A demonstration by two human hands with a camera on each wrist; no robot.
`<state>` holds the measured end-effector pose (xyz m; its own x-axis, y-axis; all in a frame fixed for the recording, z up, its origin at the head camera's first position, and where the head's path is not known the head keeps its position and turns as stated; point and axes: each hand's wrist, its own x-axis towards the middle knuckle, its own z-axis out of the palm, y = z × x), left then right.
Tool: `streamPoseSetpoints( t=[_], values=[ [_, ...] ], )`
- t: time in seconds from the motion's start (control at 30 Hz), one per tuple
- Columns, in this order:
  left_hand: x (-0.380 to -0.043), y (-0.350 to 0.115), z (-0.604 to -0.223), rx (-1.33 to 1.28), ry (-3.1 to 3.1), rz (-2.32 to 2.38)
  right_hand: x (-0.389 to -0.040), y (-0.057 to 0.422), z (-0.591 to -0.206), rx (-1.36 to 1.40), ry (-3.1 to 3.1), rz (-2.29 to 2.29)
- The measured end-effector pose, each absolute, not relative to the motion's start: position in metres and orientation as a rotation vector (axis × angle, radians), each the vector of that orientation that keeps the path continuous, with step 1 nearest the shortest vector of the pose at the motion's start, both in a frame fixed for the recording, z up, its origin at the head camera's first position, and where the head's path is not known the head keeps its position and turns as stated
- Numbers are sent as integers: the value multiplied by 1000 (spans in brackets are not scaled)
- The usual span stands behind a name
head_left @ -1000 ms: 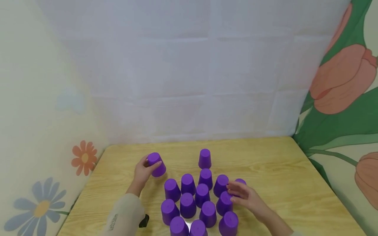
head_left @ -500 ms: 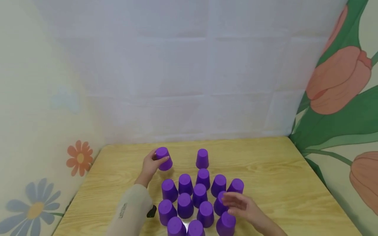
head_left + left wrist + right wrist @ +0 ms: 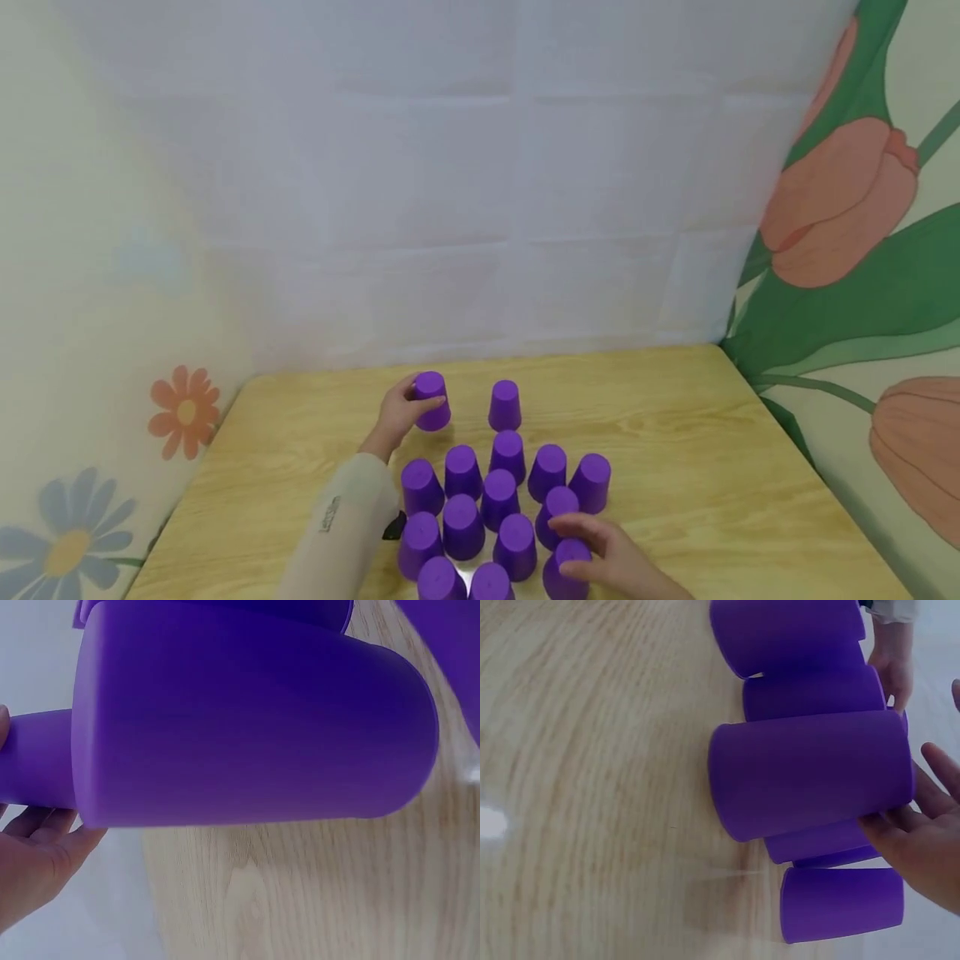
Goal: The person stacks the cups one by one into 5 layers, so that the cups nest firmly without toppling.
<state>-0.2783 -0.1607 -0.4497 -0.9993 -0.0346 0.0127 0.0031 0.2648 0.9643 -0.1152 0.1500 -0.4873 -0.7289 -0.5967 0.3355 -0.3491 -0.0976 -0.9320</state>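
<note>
My left hand [image 3: 401, 408] holds an upside-down purple cup [image 3: 432, 404] near the far side of the table, thumb across its near side. To its right stands a lone upside-down purple cup [image 3: 505, 406]. In the left wrist view, a large nearer cup [image 3: 247, 720] partly covers the held cup [image 3: 37, 759] and fingers [image 3: 56, 844]. My right hand [image 3: 611, 557] is loosely spread over the right side of the group, its thumb overlapping the nearest right cup [image 3: 562, 577]. In the right wrist view, the fingertips are at the narrow end of a purple cup [image 3: 810, 772].
Several more upside-down purple cups [image 3: 463, 529] stand close together on the wood-grain table [image 3: 720, 467]. A white cloth [image 3: 420, 183] hangs behind the table. Flower-patterned panels [image 3: 847, 200] flank it. A small black object [image 3: 394, 527] shows beside the left sleeve.
My left hand has carried its cup to the right and slightly farther back, nearer the lone cup. My right hand has moved toward the front, from the rear right cups to the nearest right one.
</note>
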Motion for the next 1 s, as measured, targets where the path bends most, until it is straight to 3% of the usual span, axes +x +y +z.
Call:
streamPoseSetpoints(
  t=[0.47,1.0],
  values=[
    [-284,-155,-462,-25,-2572,-1841,-105,146,-503,-659,2120,-1712],
    [-297,-150,-472,-125,-2681,-1737,-95,145,-513,-684,2257,-1797]
  ],
)
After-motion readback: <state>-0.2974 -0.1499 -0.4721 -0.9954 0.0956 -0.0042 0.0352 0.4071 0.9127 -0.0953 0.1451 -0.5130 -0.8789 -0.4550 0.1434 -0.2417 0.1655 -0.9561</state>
